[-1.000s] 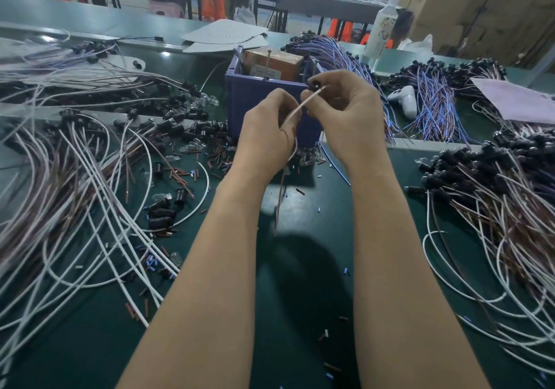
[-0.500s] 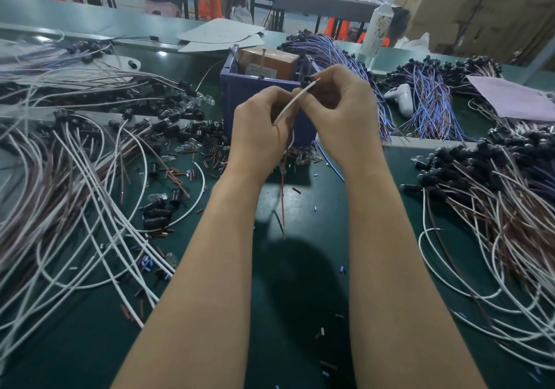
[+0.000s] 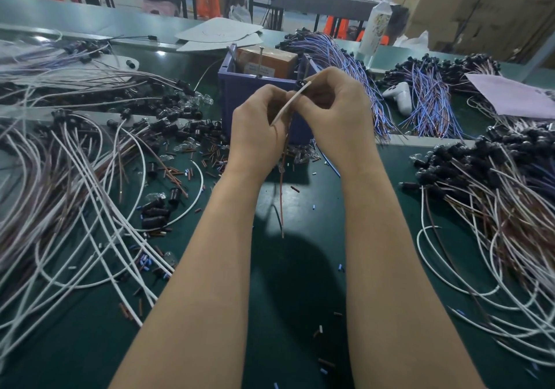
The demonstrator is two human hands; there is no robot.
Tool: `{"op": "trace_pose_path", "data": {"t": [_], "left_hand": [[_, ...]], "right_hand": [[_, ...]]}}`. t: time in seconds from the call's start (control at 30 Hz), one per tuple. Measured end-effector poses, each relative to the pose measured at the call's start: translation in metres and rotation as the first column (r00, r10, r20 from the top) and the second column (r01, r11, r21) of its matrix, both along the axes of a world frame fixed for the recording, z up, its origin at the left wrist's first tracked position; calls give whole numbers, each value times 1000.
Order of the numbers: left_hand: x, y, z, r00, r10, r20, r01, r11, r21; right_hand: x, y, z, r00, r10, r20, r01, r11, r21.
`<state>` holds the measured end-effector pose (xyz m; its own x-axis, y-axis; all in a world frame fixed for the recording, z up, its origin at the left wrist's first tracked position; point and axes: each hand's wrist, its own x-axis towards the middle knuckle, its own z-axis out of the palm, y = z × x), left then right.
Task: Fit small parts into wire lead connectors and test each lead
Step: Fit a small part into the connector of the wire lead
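Hands: two, raised close together in front of the bin, backs toward the camera.
Left hand (image 3: pixel 258 130): fingers curled, pinching the lower stretch of the lead's white wire.
Right hand (image 3: pixel 336 109): fingers curled, gripping the lead at its upper end, just beside the connector.
Lead (image 3: pixel 289 105): one, held in the air between the two hands, above the table (image 3: pixel 300 283); its white wire slants up to the right.
Connector (image 3: pixel 298 83): one, black, at the lead's top end by the right fingertips – whether a part sits inside it cannot be told.
Red-brown wire (image 3: pixel 281 196): one, hanging straight down from under the left hand.
Bin (image 3: pixel 237 94): one, blue, behind the hands, with one cardboard box (image 3: pixel 267 58) inside.
Left pile (image 3: pixel 75 178): white and brown leads, too many to count, with loose black caps and short wire scraps near it.
Right pile (image 3: pixel 495 193): one heap of leads with black connectors.
Blue-wire bundles: two – one (image 3: pixel 345 58) behind the bin, one (image 3: pixel 429 97) further right.
Bottle (image 3: pixel 375 28): one, white, standing upright at the back.
Paper sheet (image 3: pixel 510 94): one, pale pink, far right.
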<state>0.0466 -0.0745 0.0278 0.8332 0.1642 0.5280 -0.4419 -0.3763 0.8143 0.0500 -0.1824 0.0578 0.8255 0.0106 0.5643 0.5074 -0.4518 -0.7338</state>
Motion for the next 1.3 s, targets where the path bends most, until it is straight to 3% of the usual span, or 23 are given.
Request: {"op": "trace_pose_path", "data": {"t": [0.33,0.5,0.57,0.63,0.7,0.77,0.87,0.97,1.03,1.07,1.1,1.13,1.17,1.2,1.23,1.3], "left_hand": [[-2,-2,-3,1000,5,25,-6,1000,14],[-2,5,4,997,-46,-62,44,998,-35],[-4,8,9,991,-85,-102,73,991,-115],[-4,15,15,989,-41,-141,-3,956,-293],[-2,24,22,980,36,-197,-132,856,-500],[0,37,24,962,161,-221,-263,759,-595],[7,59,15,797,547,-257,-604,716,-349],[11,68,12,644,695,-320,-741,671,-31],[5,62,20,617,781,-97,-780,623,62],[1,55,24,660,748,77,-749,662,-8],[-4,46,30,748,624,226,-613,780,-124],[-8,37,33,842,445,303,-401,894,-200],[-11,30,34,930,250,271,-202,960,-195],[-13,23,35,990,63,130,-43,987,-153],[-14,17,35,990,-102,-98,93,992,-90],[-14,8,28,811,-264,-522,317,948,14]], "right_hand": [[1,-2,-1,1000,-24,9,24,1000,-3],[1,-1,0,1000,13,18,-13,1000,-7],[1,-2,1,1000,13,12,-13,1000,-2],[1,-4,2,1000,-4,7,4,1000,12],[0,-6,5,999,-39,6,39,999,31],[-1,-9,8,997,-77,-10,78,995,67],[-2,-12,11,989,-120,-88,130,984,123],[1,-17,8,954,-258,-155,252,966,-62],[3,-21,4,921,-345,-182,311,931,-192],[3,-22,2,908,-370,-195,325,917,-230],[4,-24,0,900,-383,-208,329,910,-252],[4,-25,-1,895,-388,-219,330,908,-258],[4,-25,-2,895,-386,-224,330,910,-251],[4,-25,-2,897,-378,-228,327,916,-232],[3,-23,-1,908,-343,-239,306,935,-181],[2,-18,2,941,-177,-289,200,978,52]]}}
